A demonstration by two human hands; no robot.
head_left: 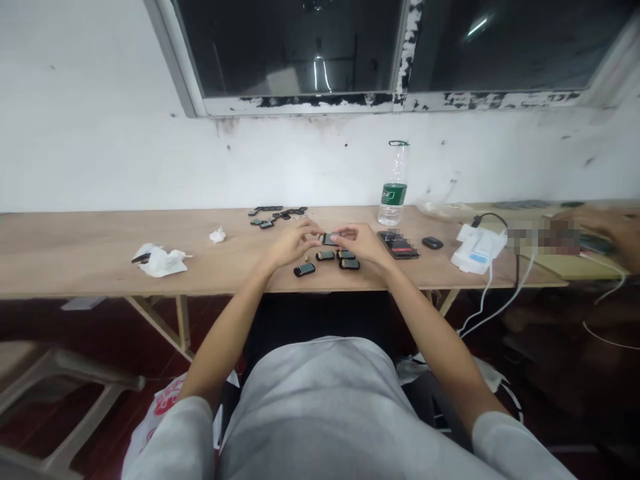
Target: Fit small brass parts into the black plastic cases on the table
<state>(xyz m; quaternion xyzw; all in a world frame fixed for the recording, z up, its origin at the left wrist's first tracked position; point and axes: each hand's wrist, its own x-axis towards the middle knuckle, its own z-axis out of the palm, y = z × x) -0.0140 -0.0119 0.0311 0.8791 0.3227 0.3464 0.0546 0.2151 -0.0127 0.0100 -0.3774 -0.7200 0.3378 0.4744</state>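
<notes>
A small black piece with a grey rectangular face (327,239) is between my two hands, just above or on the wooden table. My left hand (293,245) has its fingertips closed at the left end of this piece. The fingers of my right hand (364,242) pinch its right end. Several similar rounded black pieces lie just in front of my hands, among them one piece (305,269) at the left and another piece (349,265) at the right. Behind my left hand lies a loose cluster of more black pieces (287,213).
A water bottle (393,200) stands at the back near the wall. Right of my hands are a phone (399,245), a small black oval object (433,243) and a white power strip (477,249) with cables. Crumpled tissue (163,261) lies left. Another person's hand (600,223) is far right.
</notes>
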